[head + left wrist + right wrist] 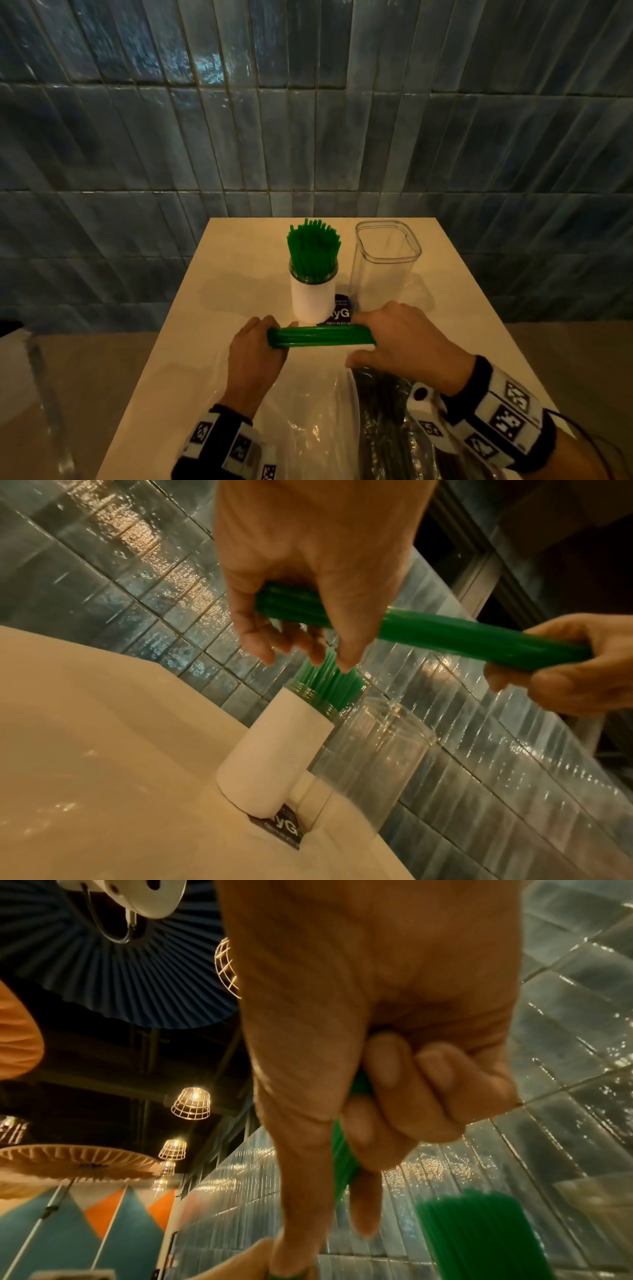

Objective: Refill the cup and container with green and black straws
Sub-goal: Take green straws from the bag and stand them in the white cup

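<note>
Black straws (387, 411) are still lying bagged while both hands (255, 356) (404, 342) are gripping a green bundle (320, 337), the cup (311, 298) nearly full, the container (385, 263) empty.

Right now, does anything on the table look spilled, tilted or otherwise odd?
Nothing looks spilled or damaged. The white cup of green straws and the empty clear plastic container stand upright. Both hands hold a horizontal bundle of green straws.
</note>
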A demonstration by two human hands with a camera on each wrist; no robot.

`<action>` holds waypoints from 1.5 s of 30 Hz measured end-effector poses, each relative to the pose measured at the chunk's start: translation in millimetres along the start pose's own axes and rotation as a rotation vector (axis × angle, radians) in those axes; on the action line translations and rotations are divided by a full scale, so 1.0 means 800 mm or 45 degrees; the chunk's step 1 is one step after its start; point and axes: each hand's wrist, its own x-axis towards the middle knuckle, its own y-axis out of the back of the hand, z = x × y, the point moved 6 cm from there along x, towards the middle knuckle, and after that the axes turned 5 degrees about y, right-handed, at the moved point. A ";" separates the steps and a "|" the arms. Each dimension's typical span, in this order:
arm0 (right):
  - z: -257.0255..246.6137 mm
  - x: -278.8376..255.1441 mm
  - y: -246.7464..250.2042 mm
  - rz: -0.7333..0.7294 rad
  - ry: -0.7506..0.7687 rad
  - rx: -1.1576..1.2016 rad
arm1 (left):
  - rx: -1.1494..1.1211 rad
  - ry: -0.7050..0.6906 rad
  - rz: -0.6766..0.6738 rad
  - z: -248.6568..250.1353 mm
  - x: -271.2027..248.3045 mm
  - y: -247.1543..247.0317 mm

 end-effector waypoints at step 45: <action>0.087 0.118 -0.020 0.814 -0.278 1.428 | -0.623 0.376 -0.581 0.015 0.197 -0.107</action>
